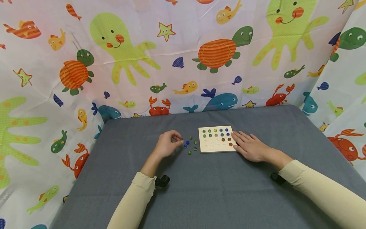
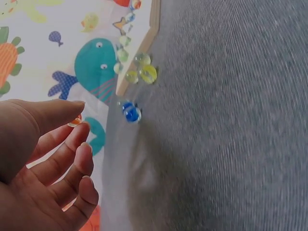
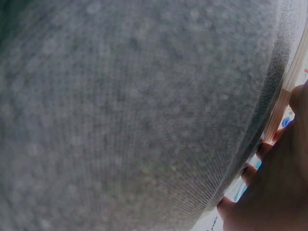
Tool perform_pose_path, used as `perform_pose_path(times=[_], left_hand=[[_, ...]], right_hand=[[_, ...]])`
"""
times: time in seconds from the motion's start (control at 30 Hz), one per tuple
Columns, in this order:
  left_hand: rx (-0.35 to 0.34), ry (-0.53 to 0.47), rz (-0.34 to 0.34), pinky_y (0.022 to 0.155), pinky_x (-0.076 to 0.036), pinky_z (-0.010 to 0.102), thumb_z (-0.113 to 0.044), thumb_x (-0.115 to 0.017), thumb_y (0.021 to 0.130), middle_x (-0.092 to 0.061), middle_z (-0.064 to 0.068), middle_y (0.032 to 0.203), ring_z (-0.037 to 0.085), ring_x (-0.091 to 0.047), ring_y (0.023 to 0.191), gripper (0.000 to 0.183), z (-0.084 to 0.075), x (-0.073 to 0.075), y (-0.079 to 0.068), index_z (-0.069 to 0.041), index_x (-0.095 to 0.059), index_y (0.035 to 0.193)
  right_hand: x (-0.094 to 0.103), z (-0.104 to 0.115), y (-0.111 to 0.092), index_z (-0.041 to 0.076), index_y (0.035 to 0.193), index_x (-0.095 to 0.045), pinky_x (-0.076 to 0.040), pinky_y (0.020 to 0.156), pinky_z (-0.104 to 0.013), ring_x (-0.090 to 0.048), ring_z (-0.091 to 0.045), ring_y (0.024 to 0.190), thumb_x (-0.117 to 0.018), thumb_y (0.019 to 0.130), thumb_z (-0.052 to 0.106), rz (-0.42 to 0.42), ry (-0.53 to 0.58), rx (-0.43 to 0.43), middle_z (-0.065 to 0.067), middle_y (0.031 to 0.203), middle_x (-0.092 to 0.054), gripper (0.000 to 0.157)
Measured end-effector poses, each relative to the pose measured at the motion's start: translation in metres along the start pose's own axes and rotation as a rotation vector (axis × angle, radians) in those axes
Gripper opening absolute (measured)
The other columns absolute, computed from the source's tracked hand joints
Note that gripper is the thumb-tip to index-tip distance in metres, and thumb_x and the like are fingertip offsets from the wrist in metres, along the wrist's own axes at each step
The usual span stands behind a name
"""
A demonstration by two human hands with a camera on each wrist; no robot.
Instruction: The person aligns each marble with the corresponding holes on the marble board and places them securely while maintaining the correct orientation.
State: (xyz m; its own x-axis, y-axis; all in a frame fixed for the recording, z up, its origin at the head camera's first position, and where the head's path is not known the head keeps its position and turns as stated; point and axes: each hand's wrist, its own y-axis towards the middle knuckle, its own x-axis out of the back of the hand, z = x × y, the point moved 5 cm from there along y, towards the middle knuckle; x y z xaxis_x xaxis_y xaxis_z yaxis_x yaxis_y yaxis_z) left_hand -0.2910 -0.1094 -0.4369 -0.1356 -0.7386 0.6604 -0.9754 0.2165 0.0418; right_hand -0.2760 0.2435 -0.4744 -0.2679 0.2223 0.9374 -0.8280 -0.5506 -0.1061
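My left hand (image 1: 166, 145) is raised a little above the cloth, left of the loose marbles, and pinches an orange marble (image 2: 75, 121) between thumb and forefinger. Two blue marbles (image 1: 187, 142) lie just beyond its fingertips, with several yellow-green marbles (image 1: 195, 149) scattered around them. To their right is a pale wooden board (image 1: 202, 149) with rows of round hollows. Green, yellow and blue marbles fill its two far rows; amber-brown marbles (image 1: 223, 139) sit at the right of the nearer rows. My right hand (image 1: 251, 149) rests with extended fingers on the board's right edge.
Grey cloth (image 1: 200, 203) covers the table. Behind it and along the sides hangs a curtain (image 1: 177, 31) printed with sea animals. A small black camera (image 1: 162, 181) is strapped at the left wrist, another (image 1: 277, 178) at the right.
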Motion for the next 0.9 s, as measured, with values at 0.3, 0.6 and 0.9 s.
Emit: perform_pose_path(times=[0.3,0.6,0.9], left_hand=[[-0.041,-0.002,0.005,0.062,-0.048,0.031,-0.017,-0.078,0.093,-0.072,0.001,0.091,0.015,-0.059,0.067,0.011,-0.014,-0.009,0.000,-0.011,-0.072,0.101],[-0.061,-0.006,0.027,0.065,-0.049,0.031,-0.016,-0.076,0.094,-0.071,0.002,0.092,0.016,-0.059,0.071,0.012,-0.024,-0.018,0.002,-0.010,-0.072,0.103],[-0.080,-0.020,0.058,0.062,-0.047,0.029,-0.016,-0.076,0.093,-0.070,0.004,0.093,0.015,-0.058,0.069,0.012,-0.033,-0.028,0.003,-0.010,-0.072,0.102]], right_hand=[[0.000,0.001,0.000,0.007,0.163,-0.023,-0.012,0.115,-0.072,-0.018,-0.044,0.153,-0.036,0.111,0.043,-0.002,-0.004,-0.003,-0.017,0.168,-0.022,0.064],[0.004,0.007,0.000,0.005,0.162,-0.024,-0.012,0.115,-0.073,-0.018,-0.045,0.153,-0.039,0.111,0.038,0.004,-0.003,-0.008,-0.018,0.168,-0.022,0.062],[0.003,0.008,-0.002,0.005,0.162,-0.024,-0.011,0.115,-0.072,-0.018,-0.045,0.153,-0.039,0.111,0.037,0.002,0.002,-0.010,-0.018,0.168,-0.022,0.063]])
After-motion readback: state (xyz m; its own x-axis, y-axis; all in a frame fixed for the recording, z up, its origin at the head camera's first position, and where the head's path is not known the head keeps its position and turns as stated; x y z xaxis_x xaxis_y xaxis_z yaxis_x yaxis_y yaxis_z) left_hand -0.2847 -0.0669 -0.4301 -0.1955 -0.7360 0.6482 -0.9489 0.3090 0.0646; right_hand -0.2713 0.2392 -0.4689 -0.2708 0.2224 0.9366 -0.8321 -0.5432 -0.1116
